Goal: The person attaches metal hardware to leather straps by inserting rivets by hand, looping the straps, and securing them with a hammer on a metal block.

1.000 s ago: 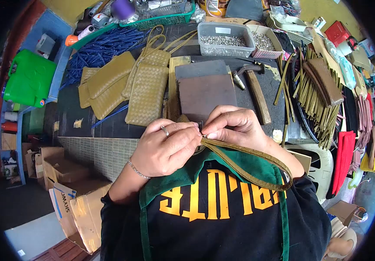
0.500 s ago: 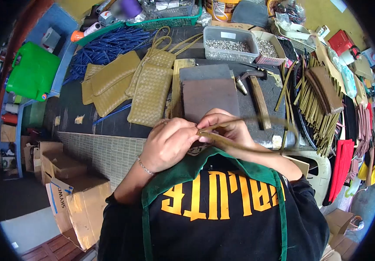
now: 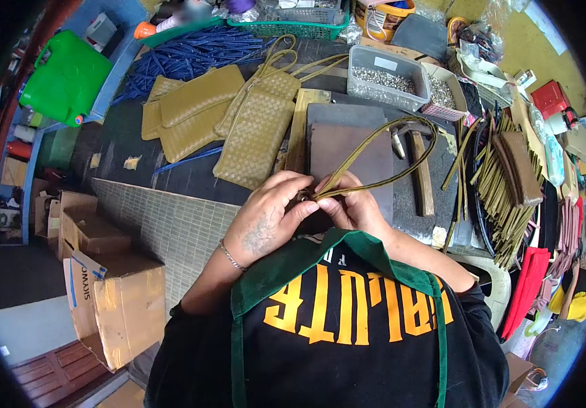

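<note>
An olive strap forms a long loop that rises from between my hands and lies over the dark block and the hammer. My left hand is closed on the strap's gathered end, where a small dark metal piece shows by the fingers. My right hand pinches the same end from the other side, and the fingertips of both hands almost meet. Woven olive pouches lie beyond my left hand.
Clear bin of metal bits and a smaller basket stand at the back. Blue strips are piled back left, olive strips at right. Cardboard box stands lower left; green jug upper left.
The strap loop has swung from over my right forearm up and forward above the block. My left hand has turned, showing the back of the hand and thumb. The view has shifted.
</note>
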`<action>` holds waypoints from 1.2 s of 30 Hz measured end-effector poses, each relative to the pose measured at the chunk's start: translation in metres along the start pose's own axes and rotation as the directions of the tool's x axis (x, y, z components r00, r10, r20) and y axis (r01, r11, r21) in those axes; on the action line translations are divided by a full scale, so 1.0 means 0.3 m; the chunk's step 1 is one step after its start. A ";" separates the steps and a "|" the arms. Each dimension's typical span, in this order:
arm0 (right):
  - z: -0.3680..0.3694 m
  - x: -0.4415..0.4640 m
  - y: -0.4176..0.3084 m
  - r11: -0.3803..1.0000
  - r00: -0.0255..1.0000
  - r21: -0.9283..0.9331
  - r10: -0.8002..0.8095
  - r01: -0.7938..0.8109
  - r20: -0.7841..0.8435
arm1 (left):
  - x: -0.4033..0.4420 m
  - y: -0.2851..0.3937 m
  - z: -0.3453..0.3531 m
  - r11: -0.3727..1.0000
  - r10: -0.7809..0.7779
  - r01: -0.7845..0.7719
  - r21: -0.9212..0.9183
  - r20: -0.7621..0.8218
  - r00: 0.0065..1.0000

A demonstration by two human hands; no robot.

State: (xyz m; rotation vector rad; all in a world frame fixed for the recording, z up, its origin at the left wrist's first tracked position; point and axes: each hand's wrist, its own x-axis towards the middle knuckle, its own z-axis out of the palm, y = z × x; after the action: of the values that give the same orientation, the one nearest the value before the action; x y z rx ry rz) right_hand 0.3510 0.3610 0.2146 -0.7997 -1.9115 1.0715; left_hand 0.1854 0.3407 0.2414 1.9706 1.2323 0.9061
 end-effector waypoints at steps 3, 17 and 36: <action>0.014 0.000 0.002 0.999 0.999 -0.018 -0.044 0.044 -0.016 | -0.010 0.000 0.010 0.998 0.067 -0.066 -0.016 0.065 0.996; 0.068 -0.014 0.065 0.996 0.993 -0.070 0.055 -0.048 0.103 | -0.044 -0.053 0.057 0.999 0.026 -0.022 0.039 -0.115 0.993; 0.078 0.010 0.065 0.961 0.975 -0.221 -0.127 0.166 0.182 | -0.072 -0.105 0.067 0.997 0.044 -0.052 -0.063 -0.123 0.991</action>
State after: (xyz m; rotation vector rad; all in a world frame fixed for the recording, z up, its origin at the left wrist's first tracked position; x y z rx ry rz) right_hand 0.3323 0.3630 0.1907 -0.7004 -2.2326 0.8529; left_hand 0.1794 0.3289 0.2003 1.9239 1.2105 1.0915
